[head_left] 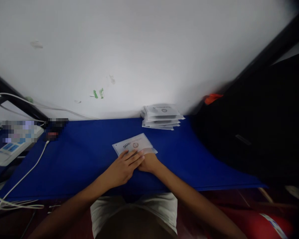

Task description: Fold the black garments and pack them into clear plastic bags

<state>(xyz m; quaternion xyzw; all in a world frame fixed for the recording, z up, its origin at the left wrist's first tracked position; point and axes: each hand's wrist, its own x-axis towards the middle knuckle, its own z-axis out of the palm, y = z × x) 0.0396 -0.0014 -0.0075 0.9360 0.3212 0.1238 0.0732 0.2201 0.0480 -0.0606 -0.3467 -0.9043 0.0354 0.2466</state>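
A frosted translucent zip pouch (142, 142) with dark printed lettering and a round brown logo lies on the blue cloth surface (89, 142). My left hand (124, 167) rests on the pouch's near edge, its fingers stretched out and pointing right. Against the pouch's near right corner is my right hand (149, 162), partly covered by the clear edge of the pouch. Its fingers are hidden behind the left fingers and the pouch, so their grip does not show. Farther back, near the wall, sits a stack of similar pouches (163, 116).
A white power strip (8, 152) and white cables (27, 172) lie at the left. On the right a large black item (239, 132) covers part of the blue surface. The white wall (139, 49) rises behind, and something red (259, 225) is below right.
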